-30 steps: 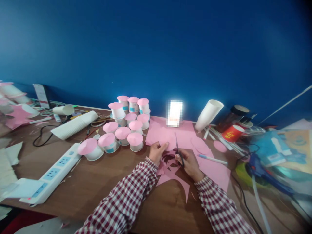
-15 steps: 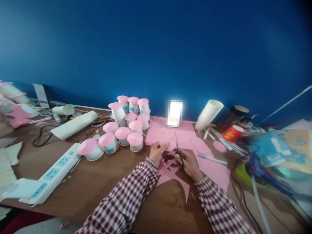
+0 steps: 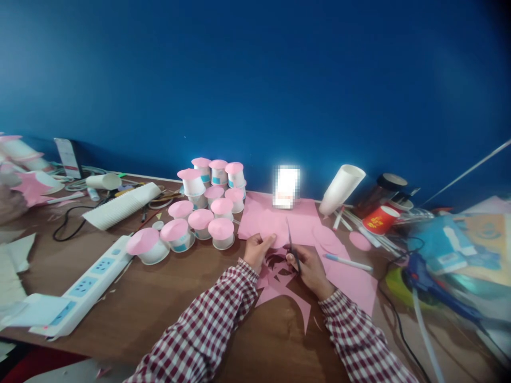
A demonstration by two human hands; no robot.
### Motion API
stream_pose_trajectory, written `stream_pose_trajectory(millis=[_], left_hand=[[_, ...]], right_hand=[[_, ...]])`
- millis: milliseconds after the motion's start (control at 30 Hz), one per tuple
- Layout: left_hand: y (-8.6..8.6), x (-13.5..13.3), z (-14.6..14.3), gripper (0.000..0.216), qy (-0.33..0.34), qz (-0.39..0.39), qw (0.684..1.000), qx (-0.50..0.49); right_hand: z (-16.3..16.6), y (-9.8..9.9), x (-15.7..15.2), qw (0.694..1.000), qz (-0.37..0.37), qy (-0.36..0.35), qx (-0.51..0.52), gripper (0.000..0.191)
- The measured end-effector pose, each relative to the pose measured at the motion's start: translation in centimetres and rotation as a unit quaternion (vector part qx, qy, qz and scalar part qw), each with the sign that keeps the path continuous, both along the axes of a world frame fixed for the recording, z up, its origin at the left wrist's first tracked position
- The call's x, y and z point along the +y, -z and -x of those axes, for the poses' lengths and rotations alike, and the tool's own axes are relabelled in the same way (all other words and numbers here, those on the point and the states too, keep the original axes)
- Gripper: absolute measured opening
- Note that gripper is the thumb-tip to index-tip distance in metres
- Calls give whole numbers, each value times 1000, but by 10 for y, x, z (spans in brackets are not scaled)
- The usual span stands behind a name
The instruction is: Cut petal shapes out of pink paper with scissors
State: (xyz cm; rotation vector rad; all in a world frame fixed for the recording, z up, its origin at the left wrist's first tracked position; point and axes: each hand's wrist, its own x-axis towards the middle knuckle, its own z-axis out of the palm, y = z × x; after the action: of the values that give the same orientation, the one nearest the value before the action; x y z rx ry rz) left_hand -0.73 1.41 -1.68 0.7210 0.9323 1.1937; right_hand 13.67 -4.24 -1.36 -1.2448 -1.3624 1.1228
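At the far left, a blurred shape that may be another person's hand (image 3: 11, 203) sits at the edge beside pink paper scraps. Next comes a long white plastic power strip (image 3: 90, 287), lying slantwise on the brown wooden table (image 3: 187, 319), apparently kept aside so the front stays free for the forearms. Behind it a ridged stack of white nested paper cups (image 3: 122, 206) lies on its side. Short white paper cups with pink paper tops (image 3: 221, 230) stand close together in rows, probably grouped to keep them out of the way. The left hand (image 3: 255, 252) is nearly closed, thumb against the fingers, pinching a pink paper piece (image 3: 281, 238) by its left side, seemingly to steady the edge facing the blades; its outline merges with the pink sheets (image 3: 253, 219) behind. Below lie curved pink paper offcuts (image 3: 287, 299). The right hand (image 3: 313, 270) is curled around the dark handles of slim metal scissors (image 3: 289, 236), tips pointing away from the body; whether the blades are parted cannot be told. Further right, round pink paper discs (image 3: 327, 236) overlap beside a white pen with a blue end (image 3: 351, 263), within easy reach; beyond sits a blue glue gun (image 3: 423, 276).
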Motion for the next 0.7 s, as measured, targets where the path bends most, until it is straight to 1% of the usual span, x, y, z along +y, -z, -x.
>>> stream_pose_trajectory(millis=[200, 433, 700], left_hand=[[-1, -1, 0, 35, 5, 1, 1000, -2], [1, 0, 1, 36, 9, 11, 1000, -13], [-3, 0, 2, 37, 11, 15, 1000, -15]], right_hand=[[-2, 2, 0, 999, -12, -2, -29, 35], [1, 0, 0, 1000, 0, 3, -15, 34], [5, -6, -2, 1000, 13, 2, -1, 37]])
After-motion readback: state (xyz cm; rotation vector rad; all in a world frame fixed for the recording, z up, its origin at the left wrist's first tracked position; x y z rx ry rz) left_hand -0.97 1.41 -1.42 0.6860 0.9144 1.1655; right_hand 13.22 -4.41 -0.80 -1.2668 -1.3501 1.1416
